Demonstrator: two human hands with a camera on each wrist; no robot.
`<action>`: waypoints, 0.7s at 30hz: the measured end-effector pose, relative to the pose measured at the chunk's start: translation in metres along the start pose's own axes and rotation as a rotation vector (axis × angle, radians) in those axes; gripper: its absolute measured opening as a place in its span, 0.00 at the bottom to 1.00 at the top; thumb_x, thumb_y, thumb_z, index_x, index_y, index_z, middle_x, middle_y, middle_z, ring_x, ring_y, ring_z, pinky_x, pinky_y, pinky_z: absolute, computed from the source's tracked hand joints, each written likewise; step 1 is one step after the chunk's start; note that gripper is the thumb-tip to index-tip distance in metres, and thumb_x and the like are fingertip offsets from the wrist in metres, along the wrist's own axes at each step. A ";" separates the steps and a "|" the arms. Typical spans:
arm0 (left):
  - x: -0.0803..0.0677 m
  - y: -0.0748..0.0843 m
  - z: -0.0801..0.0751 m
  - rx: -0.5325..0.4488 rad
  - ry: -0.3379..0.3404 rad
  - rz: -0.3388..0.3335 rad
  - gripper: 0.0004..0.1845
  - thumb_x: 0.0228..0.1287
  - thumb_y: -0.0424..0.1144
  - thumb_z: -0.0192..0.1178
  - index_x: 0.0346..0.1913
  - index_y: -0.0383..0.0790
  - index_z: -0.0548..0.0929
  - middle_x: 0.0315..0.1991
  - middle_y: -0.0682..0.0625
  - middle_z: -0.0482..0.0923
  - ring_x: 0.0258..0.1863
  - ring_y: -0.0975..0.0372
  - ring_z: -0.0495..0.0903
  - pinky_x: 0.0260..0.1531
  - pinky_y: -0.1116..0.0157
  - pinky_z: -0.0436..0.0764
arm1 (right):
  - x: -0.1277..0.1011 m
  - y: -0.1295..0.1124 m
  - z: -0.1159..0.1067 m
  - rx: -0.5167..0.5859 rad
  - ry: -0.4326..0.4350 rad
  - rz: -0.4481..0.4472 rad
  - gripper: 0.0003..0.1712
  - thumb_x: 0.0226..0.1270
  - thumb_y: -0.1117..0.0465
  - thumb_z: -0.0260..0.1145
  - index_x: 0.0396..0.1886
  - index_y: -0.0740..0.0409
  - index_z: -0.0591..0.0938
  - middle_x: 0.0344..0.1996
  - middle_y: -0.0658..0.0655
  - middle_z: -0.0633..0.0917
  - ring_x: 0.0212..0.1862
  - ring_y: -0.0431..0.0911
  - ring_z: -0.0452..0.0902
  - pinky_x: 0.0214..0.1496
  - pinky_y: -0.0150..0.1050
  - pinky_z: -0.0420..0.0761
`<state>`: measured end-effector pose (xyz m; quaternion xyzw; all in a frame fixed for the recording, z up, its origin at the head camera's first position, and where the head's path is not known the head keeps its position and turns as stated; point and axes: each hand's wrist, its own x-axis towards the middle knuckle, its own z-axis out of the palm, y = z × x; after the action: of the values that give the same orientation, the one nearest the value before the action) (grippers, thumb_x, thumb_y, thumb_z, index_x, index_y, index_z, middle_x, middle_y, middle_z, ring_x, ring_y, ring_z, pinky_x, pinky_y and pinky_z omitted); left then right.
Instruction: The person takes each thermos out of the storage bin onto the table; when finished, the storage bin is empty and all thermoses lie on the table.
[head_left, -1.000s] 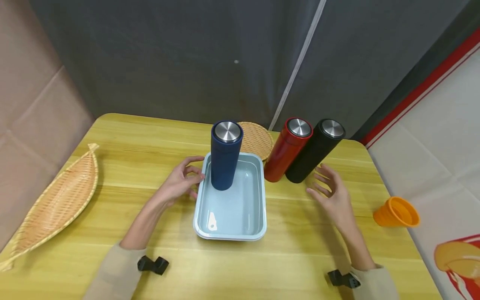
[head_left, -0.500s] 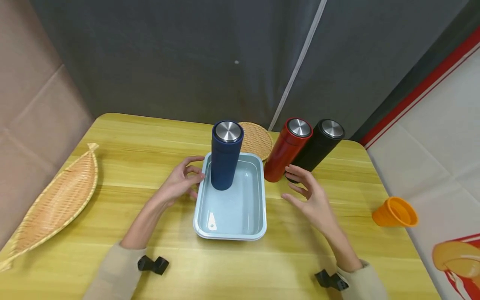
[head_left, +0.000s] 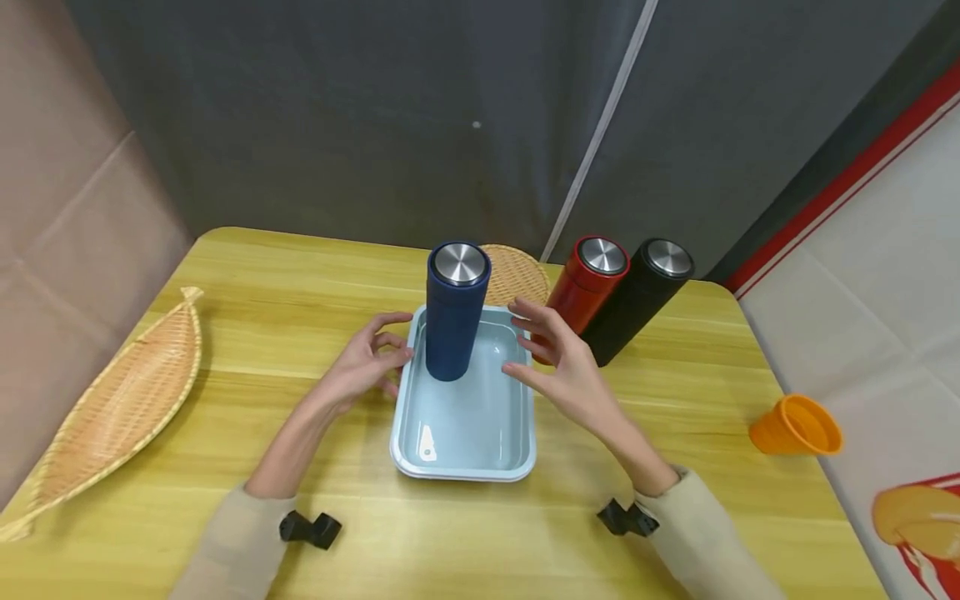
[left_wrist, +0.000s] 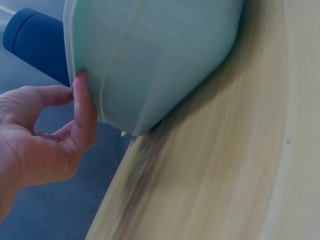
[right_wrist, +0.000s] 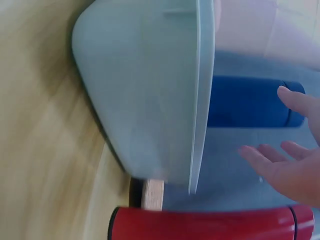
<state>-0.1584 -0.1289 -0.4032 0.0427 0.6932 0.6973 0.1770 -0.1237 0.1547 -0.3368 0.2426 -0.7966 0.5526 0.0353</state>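
Note:
My left hand (head_left: 363,362) pinches the left rim of a light blue plastic tub (head_left: 465,433), thumb on one side and a finger under the lip, as the left wrist view (left_wrist: 82,100) shows. Inside the tub, towards its back, stands a dark blue thermos (head_left: 453,333) with a steel-topped lid. Over the tub's right rim hovers my right hand (head_left: 566,367), fingers spread and holding nothing. It partly hides a red thermos (head_left: 581,287) standing just right of the tub. Beside that stands a black thermos (head_left: 637,304).
Behind the tub lies a round woven mat (head_left: 517,275), partly covered. A leaf-shaped wicker basket (head_left: 120,400) occupies the table's left side. At the right edge is an orange cup (head_left: 795,425). A dark grey curtain (head_left: 337,125) hangs behind the wooden table (head_left: 465,533).
My right hand has moved left, from beside the black thermos, past the red one, to above the tub's right rim. The left hand has kept its grip; the tub and thermoses stay put.

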 end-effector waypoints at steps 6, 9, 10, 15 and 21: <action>0.001 0.002 0.001 0.062 0.016 0.030 0.31 0.66 0.29 0.57 0.70 0.39 0.60 0.46 0.35 0.70 0.28 0.53 0.77 0.17 0.52 0.85 | 0.026 -0.007 0.013 0.011 0.003 0.023 0.47 0.54 0.70 0.74 0.72 0.59 0.61 0.66 0.58 0.70 0.64 0.54 0.69 0.63 0.43 0.75; 0.001 0.002 0.000 0.083 0.024 0.036 0.31 0.66 0.29 0.57 0.70 0.39 0.60 0.45 0.35 0.70 0.28 0.53 0.77 0.17 0.51 0.85 | 0.040 -0.006 0.018 0.024 -0.006 0.046 0.50 0.53 0.69 0.75 0.73 0.57 0.59 0.66 0.58 0.69 0.64 0.53 0.68 0.64 0.45 0.74; 0.001 0.002 0.000 0.080 0.024 0.037 0.31 0.66 0.29 0.57 0.70 0.39 0.60 0.45 0.35 0.70 0.28 0.53 0.77 0.18 0.51 0.85 | 0.044 -0.005 0.019 0.034 -0.015 0.057 0.51 0.53 0.69 0.75 0.73 0.57 0.58 0.66 0.59 0.68 0.64 0.53 0.68 0.64 0.47 0.74; -0.002 0.000 0.003 0.071 0.018 0.043 0.31 0.66 0.29 0.57 0.69 0.38 0.60 0.44 0.35 0.71 0.27 0.54 0.77 0.18 0.49 0.85 | 0.053 0.005 0.030 0.024 -0.070 0.145 0.50 0.54 0.65 0.75 0.73 0.55 0.57 0.66 0.58 0.68 0.64 0.51 0.66 0.64 0.50 0.74; -0.001 0.001 0.003 0.085 0.016 0.042 0.31 0.66 0.28 0.56 0.70 0.37 0.59 0.42 0.37 0.71 0.27 0.55 0.77 0.17 0.52 0.85 | 0.055 0.010 0.043 0.005 -0.072 0.172 0.50 0.55 0.63 0.75 0.72 0.58 0.57 0.66 0.61 0.68 0.65 0.54 0.66 0.63 0.55 0.73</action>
<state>-0.1570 -0.1260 -0.4015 0.0594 0.7225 0.6712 0.1549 -0.1676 0.0995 -0.3439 0.1929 -0.8139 0.5465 -0.0415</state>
